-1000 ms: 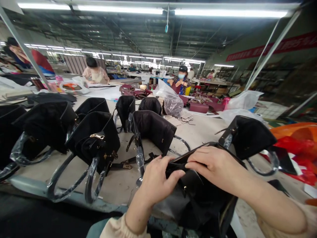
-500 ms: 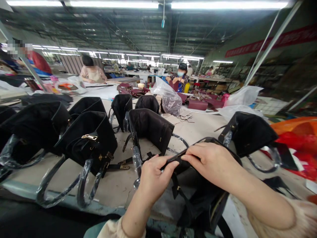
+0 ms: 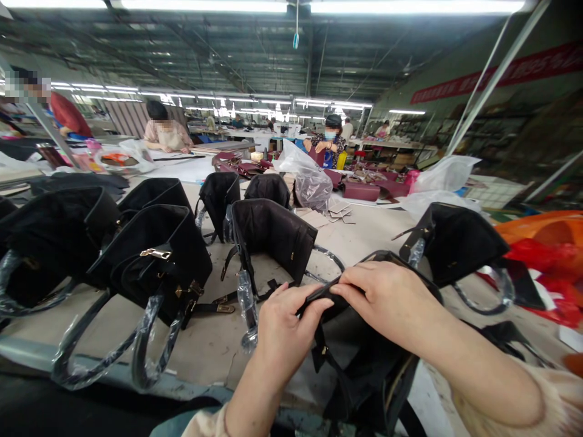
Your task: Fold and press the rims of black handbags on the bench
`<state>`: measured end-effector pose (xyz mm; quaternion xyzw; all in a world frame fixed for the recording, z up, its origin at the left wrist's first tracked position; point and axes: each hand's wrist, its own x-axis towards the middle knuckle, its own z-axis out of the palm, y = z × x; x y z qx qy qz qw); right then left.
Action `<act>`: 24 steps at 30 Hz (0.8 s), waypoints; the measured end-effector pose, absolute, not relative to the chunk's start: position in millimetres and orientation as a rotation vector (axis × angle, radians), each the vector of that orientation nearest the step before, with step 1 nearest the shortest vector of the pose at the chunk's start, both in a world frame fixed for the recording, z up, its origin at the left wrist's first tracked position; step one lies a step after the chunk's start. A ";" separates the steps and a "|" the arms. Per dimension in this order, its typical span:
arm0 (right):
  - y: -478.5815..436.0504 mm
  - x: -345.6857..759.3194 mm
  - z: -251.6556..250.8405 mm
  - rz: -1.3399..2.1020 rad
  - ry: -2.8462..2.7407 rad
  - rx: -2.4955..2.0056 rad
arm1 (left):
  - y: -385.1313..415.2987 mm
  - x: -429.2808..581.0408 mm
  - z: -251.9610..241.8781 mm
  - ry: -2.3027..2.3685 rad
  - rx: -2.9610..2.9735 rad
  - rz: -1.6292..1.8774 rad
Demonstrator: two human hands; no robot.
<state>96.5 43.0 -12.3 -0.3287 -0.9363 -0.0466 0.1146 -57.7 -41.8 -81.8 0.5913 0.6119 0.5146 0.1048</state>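
A black handbag [image 3: 364, 364] stands tilted at the table's front edge, its top rim towards me. My left hand [image 3: 289, 318] pinches the rim's left part between thumb and fingers. Just to the right, my right hand [image 3: 382, 297] grips the same rim, thumb below and fingers on top. The two thumbs nearly meet. Below them a strap with a small gold-coloured fitting hangs down the bag's side. Much of the bag is hidden behind my hands and forearms. Behind it stands another open black handbag [image 3: 273, 237], its handles wrapped in clear plastic.
Several black handbags crowd the left, including one with a gold zip pull [image 3: 155, 252]; another bag [image 3: 455, 243] stands right. Orange and red plastic [image 3: 546, 255] lies at the far right. Beyond are a clear plastic bag [image 3: 307, 179], maroon pieces [image 3: 359, 191] and co-workers [image 3: 166, 130].
Both hands keep hold of the rim, the left thumb shifting slightly rightward along it. The whole view has moved a little. At far left, a co-worker in red has changed posture.
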 end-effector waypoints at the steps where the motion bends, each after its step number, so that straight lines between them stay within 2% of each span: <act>1: 43.1 96.9 -12.4 -0.135 -2.744 -0.968 | -42.1 -58.2 -82.2 1.801 1.747 1.500; 14: 45.5 121.3 -8.9 0.027 -2.840 -0.702 | -49.1 -54.5 -79.2 1.843 1.832 1.733; 21: 36.8 145.3 -0.4 0.126 -2.809 -0.798 | -67.8 -60.0 -71.8 1.846 1.857 1.667; 24: 34.3 144.0 -2.4 0.048 -2.760 -0.869 | -67.9 -61.0 -73.7 1.851 1.860 1.612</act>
